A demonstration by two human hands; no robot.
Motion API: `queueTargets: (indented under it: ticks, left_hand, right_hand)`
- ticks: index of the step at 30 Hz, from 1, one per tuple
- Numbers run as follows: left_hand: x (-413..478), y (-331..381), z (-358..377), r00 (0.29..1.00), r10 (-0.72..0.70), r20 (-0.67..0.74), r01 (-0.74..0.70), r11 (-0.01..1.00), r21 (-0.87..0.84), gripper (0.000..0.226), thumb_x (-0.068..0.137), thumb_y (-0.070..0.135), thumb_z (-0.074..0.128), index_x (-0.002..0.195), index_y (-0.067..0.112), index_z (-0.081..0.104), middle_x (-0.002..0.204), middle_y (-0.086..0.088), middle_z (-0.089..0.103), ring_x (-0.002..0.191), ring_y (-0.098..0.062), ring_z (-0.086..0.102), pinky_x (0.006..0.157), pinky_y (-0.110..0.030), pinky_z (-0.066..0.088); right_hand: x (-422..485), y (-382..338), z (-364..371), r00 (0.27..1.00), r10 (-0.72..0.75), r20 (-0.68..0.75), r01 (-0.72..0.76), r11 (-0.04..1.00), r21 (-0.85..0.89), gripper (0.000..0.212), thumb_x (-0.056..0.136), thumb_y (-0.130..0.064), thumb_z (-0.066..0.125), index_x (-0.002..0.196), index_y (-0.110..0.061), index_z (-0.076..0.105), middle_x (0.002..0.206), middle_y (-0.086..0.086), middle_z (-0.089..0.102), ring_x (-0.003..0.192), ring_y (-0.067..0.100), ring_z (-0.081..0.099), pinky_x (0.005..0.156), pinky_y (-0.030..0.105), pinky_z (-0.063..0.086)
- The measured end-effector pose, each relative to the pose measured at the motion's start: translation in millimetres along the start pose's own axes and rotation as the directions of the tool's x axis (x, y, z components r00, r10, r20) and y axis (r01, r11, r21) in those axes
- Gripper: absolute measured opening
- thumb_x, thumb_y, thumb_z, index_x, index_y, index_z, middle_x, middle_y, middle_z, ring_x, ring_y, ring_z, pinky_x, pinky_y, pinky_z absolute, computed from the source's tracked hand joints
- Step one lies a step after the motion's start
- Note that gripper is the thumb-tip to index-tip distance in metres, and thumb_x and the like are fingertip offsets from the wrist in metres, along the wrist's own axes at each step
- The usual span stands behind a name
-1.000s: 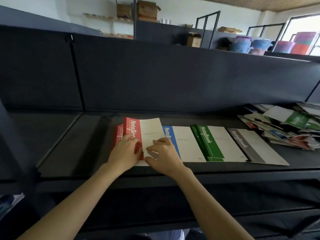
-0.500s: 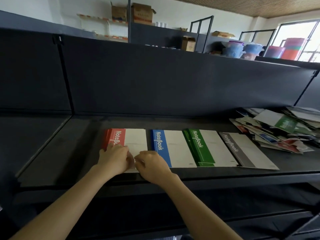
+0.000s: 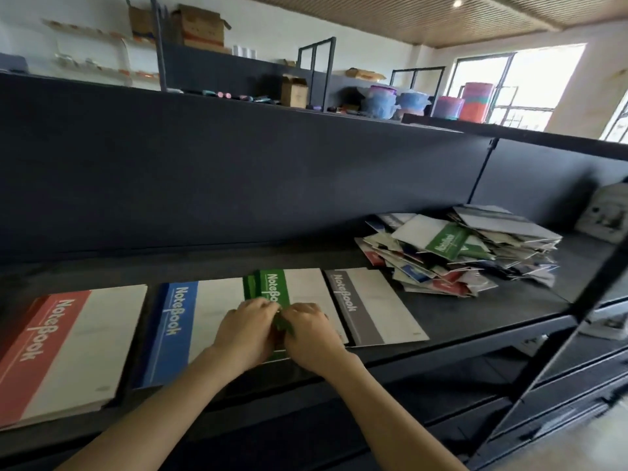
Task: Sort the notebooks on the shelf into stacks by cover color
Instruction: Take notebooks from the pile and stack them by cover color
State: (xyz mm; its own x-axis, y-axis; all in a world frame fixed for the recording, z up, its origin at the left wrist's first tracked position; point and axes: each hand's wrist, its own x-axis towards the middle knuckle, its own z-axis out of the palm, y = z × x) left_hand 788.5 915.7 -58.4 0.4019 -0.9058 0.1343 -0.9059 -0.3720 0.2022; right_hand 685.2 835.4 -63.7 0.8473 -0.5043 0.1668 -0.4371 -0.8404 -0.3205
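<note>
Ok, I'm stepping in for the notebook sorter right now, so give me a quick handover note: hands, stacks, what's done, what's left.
Left hand and right hand: both on the near edge of the green stack, squaring it.
Sorted in a row on the shelf: red stack, blue stack, green, grey stack.
Left: the mixed pile at right, still unsorted.

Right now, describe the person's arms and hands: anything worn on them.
Both forearms are bare as far as the frame shows: no sleeves in view. The left hand and right hand wear no gloves. No watch, bracelet or ring is visible on either wrist or on the fingers that show.
</note>
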Motion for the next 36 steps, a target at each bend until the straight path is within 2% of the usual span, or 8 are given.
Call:
queueTargets:
  ticks: [4,11,14,18,22,28,31,36]
  left_hand:
    - [36,52,18,0.997,0.055,-0.047,-0.058,0.996,-0.067,0.040,0.094,0.020,0.051,0.133,0.022,0.047,0.136,0.004,0.047,0.123,-0.014,0.046,0.100,-0.030,0.042]
    - [88,111,44,0.996,0.083,-0.036,-0.084,0.996,-0.027,0.035,0.093,0.023,0.048,0.128,0.024,0.051,0.130,0.003,0.050,0.120,-0.016,0.046,0.095,-0.030,0.043]
    - [102,126,48,0.997,0.055,-0.045,-0.057,0.997,-0.045,0.028,0.095,0.027,0.044,0.121,0.022,0.054,0.125,0.002,0.053,0.113,-0.016,0.050,0.091,-0.030,0.045]
    - [117,137,49,0.995,0.080,-0.057,-0.082,0.996,-0.041,0.030,0.097,0.030,0.037,0.120,0.022,0.054,0.127,0.004,0.052,0.112,-0.013,0.050,0.091,-0.028,0.044]
    - [133,148,48,0.996,0.072,-0.051,-0.073,0.997,-0.036,0.030,0.097,0.030,0.038,0.117,0.020,0.058,0.127,0.002,0.053,0.115,-0.013,0.049,0.093,-0.028,0.044]
    - [144,163,49,0.997,0.069,-0.029,-0.068,0.997,0.019,0.032,0.098,0.030,0.041,0.126,0.021,0.054,0.133,0.001,0.049,0.122,-0.014,0.046,0.102,-0.030,0.038]
    - [145,166,53,0.999,0.035,-0.028,-0.034,0.999,0.019,0.032,0.097,0.035,0.041,0.122,0.024,0.057,0.132,0.003,0.051,0.121,-0.014,0.047,0.104,-0.037,0.037]
    - [142,175,54,0.996,0.063,-0.064,-0.066,0.997,-0.048,0.031,0.099,0.033,0.036,0.111,0.022,0.062,0.117,0.005,0.057,0.112,-0.011,0.050,0.100,-0.034,0.039]
  right_hand:
    - [-4,60,-20,0.998,0.033,-0.053,-0.032,0.999,0.018,0.033,0.088,-0.013,0.049,0.120,-0.012,0.058,0.120,0.007,0.058,0.117,0.026,0.047,0.100,0.040,0.039]
    - [-6,156,-67,0.992,0.112,-0.055,-0.115,0.992,-0.050,0.039,0.092,-0.021,0.052,0.131,-0.015,0.053,0.134,0.005,0.051,0.128,0.025,0.037,0.103,0.036,0.035]
    - [3,189,-93,0.977,0.147,-0.153,-0.161,0.984,-0.081,0.040,0.090,-0.017,0.053,0.130,-0.014,0.054,0.134,0.005,0.050,0.128,0.027,0.038,0.103,0.036,0.036]
    - [10,221,-126,0.920,0.280,-0.275,-0.335,0.925,-0.178,0.043,0.092,-0.025,0.049,0.134,-0.017,0.046,0.139,0.005,0.042,0.131,0.026,0.031,0.105,0.042,0.032]
    - [16,252,-143,0.873,0.433,-0.225,-0.472,0.865,-0.169,0.046,0.095,-0.032,0.047,0.138,-0.018,0.038,0.149,0.006,0.028,0.140,0.027,0.019,0.110,0.051,0.025]
    - [21,266,-146,0.874,0.447,-0.191,-0.482,0.850,-0.214,0.035,0.096,-0.021,0.044,0.130,-0.017,0.045,0.140,0.006,0.042,0.132,0.027,0.035,0.103,0.048,0.035]
    - [24,261,-146,0.863,0.466,-0.193,-0.503,0.823,-0.265,0.032,0.095,-0.019,0.042,0.126,-0.014,0.048,0.134,0.009,0.046,0.127,0.029,0.041,0.099,0.047,0.037]
    - [24,253,-154,0.870,0.441,-0.221,-0.492,0.793,-0.359,0.028,0.092,-0.008,0.044,0.120,-0.009,0.052,0.120,0.010,0.059,0.111,0.027,0.055,0.087,0.037,0.044]
